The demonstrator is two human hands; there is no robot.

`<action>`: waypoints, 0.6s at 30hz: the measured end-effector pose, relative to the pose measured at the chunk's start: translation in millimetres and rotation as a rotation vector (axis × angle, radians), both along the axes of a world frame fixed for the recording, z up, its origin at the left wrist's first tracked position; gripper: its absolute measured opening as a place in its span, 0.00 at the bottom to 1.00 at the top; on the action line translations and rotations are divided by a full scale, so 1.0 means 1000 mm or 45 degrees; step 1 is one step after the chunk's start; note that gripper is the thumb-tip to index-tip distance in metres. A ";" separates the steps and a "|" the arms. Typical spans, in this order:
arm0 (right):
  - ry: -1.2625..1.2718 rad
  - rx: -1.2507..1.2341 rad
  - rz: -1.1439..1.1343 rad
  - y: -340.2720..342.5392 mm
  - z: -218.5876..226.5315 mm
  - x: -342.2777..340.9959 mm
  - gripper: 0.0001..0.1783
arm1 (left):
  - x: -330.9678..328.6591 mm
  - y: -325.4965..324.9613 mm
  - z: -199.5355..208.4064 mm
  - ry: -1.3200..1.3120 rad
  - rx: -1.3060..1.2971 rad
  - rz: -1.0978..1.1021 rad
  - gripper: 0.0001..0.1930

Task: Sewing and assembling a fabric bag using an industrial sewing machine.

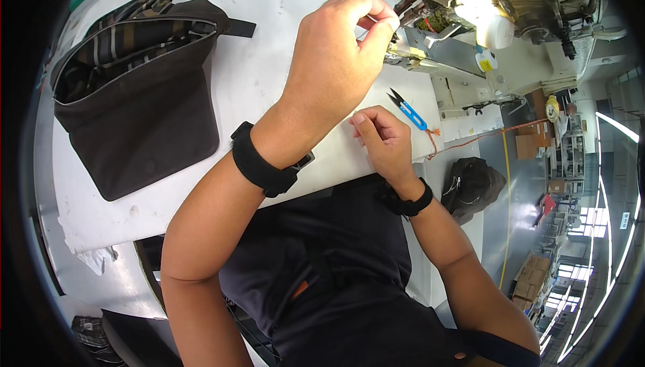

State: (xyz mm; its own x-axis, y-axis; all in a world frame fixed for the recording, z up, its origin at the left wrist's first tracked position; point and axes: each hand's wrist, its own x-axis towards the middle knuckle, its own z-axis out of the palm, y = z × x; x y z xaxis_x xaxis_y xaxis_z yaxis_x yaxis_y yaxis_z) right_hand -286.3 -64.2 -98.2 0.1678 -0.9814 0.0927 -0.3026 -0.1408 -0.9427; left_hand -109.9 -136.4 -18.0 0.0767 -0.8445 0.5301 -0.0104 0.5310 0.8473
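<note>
My left hand is raised over the white table, its thumb and fingers pinched together beside the metal arm of a sewing machine. Whatever lies in that pinch is too small to tell. Lower and to the right, just above the table's near edge, my right hand is closed with thumb against curled fingers; anything inside it is hidden. Blue-handled thread snips lie just beyond my right hand, with an orange cord tied to them. A dark brown bag with its zip open and a striped lining rests at the left.
The machine's lit head overhangs the upper right. The orange cord stretches rightward from the snips. Another dark bag sits beyond my right wrist. Cardboard boxes stand on the floor at the far right.
</note>
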 end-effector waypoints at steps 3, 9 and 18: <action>-0.001 -0.005 0.000 0.000 0.000 0.000 0.08 | 0.000 -0.001 0.000 -0.022 -0.012 0.005 0.09; -0.006 -0.020 -0.002 0.000 -0.001 0.001 0.08 | 0.001 0.002 0.001 0.016 0.035 0.000 0.09; -0.032 -0.011 0.007 0.000 0.000 0.001 0.09 | 0.001 0.002 0.002 0.013 0.051 -0.023 0.09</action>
State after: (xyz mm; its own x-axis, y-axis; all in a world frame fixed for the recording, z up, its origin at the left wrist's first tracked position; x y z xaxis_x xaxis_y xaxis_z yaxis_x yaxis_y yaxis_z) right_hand -285.8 -63.8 -98.3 0.1706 -0.9796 0.1058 -0.2779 -0.1508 -0.9487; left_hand -108.4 -134.2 -15.9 0.0662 -0.8664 0.4950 0.0077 0.4965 0.8680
